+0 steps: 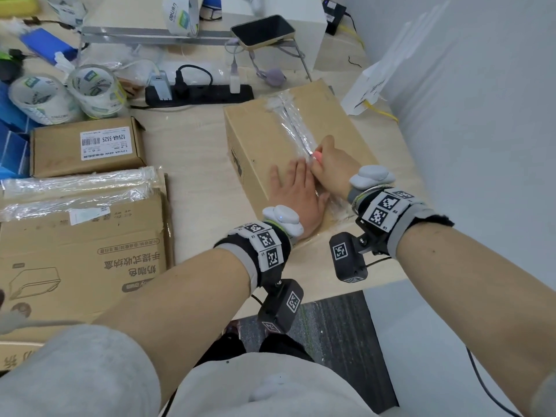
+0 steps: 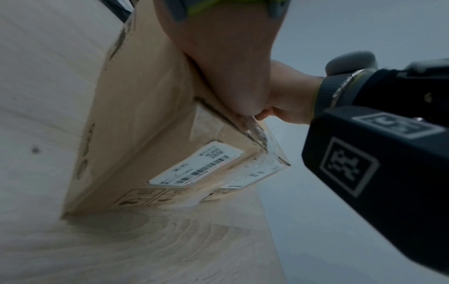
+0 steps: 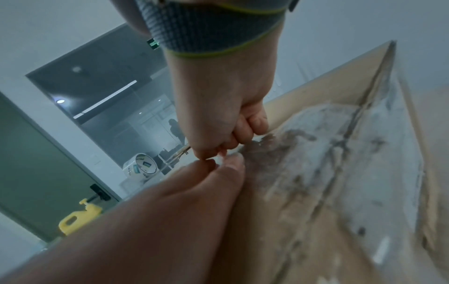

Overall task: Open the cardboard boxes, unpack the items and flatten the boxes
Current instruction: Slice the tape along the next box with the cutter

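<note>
A closed cardboard box (image 1: 261, 136) lies on the wooden table, its top seam covered by clear tape (image 1: 293, 124). My left hand (image 1: 296, 191) presses flat on the near part of the lid, fingers straight. My right hand (image 1: 331, 164) is curled in a fist round a small red-bodied cutter (image 1: 316, 155), whose tip meets the tape just ahead of the left fingertips. The left wrist view shows the box (image 2: 145, 134) from its near end, with a white label (image 2: 196, 165). In the right wrist view the fist (image 3: 218, 115) sits on the wrinkled tape (image 3: 340, 153); the cutter is hidden there.
Left of the box are a small labelled carton (image 1: 85, 145) and flattened cartons (image 1: 81, 242). Tape rolls (image 1: 96, 91), a power strip (image 1: 198, 93) and a phone (image 1: 263, 31) lie behind. A wall runs close on the right; the table's front edge (image 1: 331, 284) is under my wrists.
</note>
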Motion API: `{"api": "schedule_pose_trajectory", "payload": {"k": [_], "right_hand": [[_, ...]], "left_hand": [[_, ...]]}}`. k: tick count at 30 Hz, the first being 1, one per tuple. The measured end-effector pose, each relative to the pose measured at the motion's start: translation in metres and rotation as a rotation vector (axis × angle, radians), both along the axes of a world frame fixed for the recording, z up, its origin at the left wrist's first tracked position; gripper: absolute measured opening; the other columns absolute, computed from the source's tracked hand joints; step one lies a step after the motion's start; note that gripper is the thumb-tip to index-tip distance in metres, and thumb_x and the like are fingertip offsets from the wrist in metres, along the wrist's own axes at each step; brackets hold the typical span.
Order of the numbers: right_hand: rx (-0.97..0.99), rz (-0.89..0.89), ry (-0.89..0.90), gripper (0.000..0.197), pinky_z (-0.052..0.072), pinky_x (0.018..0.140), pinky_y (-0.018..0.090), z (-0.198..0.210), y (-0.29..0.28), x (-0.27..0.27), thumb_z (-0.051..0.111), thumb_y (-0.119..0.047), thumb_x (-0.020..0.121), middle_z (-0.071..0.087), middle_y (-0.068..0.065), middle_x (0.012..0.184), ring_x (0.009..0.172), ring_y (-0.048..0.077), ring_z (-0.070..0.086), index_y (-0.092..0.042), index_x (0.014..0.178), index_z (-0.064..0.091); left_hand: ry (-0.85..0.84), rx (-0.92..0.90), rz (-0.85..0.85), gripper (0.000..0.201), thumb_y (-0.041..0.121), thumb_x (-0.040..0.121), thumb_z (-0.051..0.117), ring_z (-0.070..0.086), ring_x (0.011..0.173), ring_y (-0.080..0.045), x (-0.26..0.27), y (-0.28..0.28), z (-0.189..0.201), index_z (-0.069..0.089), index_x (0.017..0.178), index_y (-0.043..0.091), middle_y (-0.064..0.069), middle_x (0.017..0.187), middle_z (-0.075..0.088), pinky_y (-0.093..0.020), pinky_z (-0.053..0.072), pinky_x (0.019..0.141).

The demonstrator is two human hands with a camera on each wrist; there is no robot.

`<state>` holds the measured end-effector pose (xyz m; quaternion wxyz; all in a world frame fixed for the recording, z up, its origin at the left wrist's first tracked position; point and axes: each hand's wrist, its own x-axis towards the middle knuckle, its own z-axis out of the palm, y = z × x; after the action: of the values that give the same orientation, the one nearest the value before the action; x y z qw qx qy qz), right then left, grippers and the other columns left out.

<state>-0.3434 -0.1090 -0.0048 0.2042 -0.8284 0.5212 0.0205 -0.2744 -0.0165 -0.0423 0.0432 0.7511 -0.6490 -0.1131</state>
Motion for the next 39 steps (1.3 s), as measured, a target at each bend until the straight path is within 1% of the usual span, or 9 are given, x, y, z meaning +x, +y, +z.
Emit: {"api": "schedule_pose_trajectory", "payload": {"k": [3,5,12,18,24,27,31,35,39], "right_hand": [[-0.045,-0.018,-0.001,0.027,0.042,0.062,0.036,-0.003,0.008,-0.004,0.036,-0.026,0.1,0.061,0.013,0.085,0.071,0.032,0.058,-0.004,0.115,0.037],[-0.041,-0.022,-0.009,0.028,0.04,0.061,0.035,-0.004,0.011,-0.006,0.036,-0.026,0.1,0.06,0.014,0.084,0.07,0.031,0.057,-0.003,0.116,0.038],[-0.031,0.001,0.009,0.027,0.04,0.06,0.035,-0.002,0.012,-0.012,0.037,-0.028,0.1,0.06,0.013,0.084,0.071,0.033,0.058,-0.005,0.114,0.037],[-0.049,0.018,0.042,0.029,0.036,0.06,0.034,-0.005,0.014,-0.018,0.035,-0.03,0.1,0.058,0.013,0.083,0.068,0.03,0.054,-0.004,0.114,0.036],[-0.08,0.048,0.094,0.032,0.037,0.061,0.034,-0.002,0.02,-0.024,0.034,-0.032,0.101,0.058,0.013,0.086,0.068,0.03,0.053,-0.004,0.117,0.035],[-0.043,0.054,0.052,0.031,0.037,0.061,0.034,0.0,0.019,-0.025,0.035,-0.032,0.1,0.059,0.013,0.087,0.069,0.03,0.054,-0.004,0.116,0.035],[-0.059,0.048,-0.074,0.028,0.043,0.063,0.036,-0.002,0.021,-0.035,0.039,-0.028,0.099,0.061,0.012,0.087,0.075,0.034,0.06,-0.005,0.114,0.038],[-0.073,0.074,0.002,0.028,0.039,0.061,0.034,-0.003,0.021,-0.034,0.038,-0.028,0.099,0.062,0.012,0.089,0.071,0.03,0.056,-0.005,0.115,0.037],[-0.071,0.071,0.04,0.028,0.034,0.06,0.032,-0.002,0.021,-0.036,0.038,-0.029,0.099,0.053,0.004,0.084,0.067,0.027,0.05,-0.006,0.116,0.036]], "left_hand": [[-0.036,0.02,-0.019,0.067,0.047,0.1,0.019,0.006,0.148,-0.023,-0.001,0.002,0.001,0.008,0.153,0.008,-0.009,0.16,0.013,-0.054,-0.001,0.117],[-0.046,0.036,-0.028,0.065,0.045,0.1,0.017,0.003,0.148,-0.022,-0.003,0.004,0.003,0.006,0.153,0.008,-0.008,0.16,0.01,-0.054,-0.001,0.117],[-0.078,0.08,-0.002,0.062,0.042,0.101,0.016,-0.001,0.148,-0.021,-0.005,0.0,0.008,0.006,0.153,0.009,-0.006,0.161,0.007,-0.054,0.0,0.117],[-0.074,0.069,-0.006,0.061,0.038,0.1,0.017,0.002,0.148,-0.021,-0.006,0.0,0.011,0.012,0.152,0.007,-0.007,0.16,0.01,-0.054,0.0,0.117],[-0.08,0.063,0.022,0.061,0.037,0.099,0.017,0.005,0.148,-0.02,-0.006,0.0,0.008,0.014,0.152,0.008,-0.007,0.161,0.011,-0.053,0.003,0.117],[-0.081,0.049,0.015,0.06,0.038,0.101,0.016,0.005,0.148,-0.021,-0.009,0.005,0.009,0.012,0.152,0.007,-0.007,0.161,0.01,-0.055,0.002,0.116],[-0.018,0.049,0.034,0.062,0.043,0.101,0.014,0.002,0.148,-0.02,-0.014,0.012,0.007,0.009,0.153,0.01,-0.005,0.161,0.008,-0.056,0.0,0.116],[-0.027,0.057,0.036,0.062,0.043,0.101,0.015,0.002,0.148,-0.02,-0.015,0.011,0.007,0.009,0.153,0.01,-0.005,0.161,0.007,-0.056,-0.001,0.116],[-0.034,0.057,0.031,0.063,0.043,0.1,0.014,0.002,0.148,-0.02,-0.015,0.011,0.006,0.009,0.153,0.009,-0.005,0.161,0.008,-0.056,-0.001,0.116]]}}
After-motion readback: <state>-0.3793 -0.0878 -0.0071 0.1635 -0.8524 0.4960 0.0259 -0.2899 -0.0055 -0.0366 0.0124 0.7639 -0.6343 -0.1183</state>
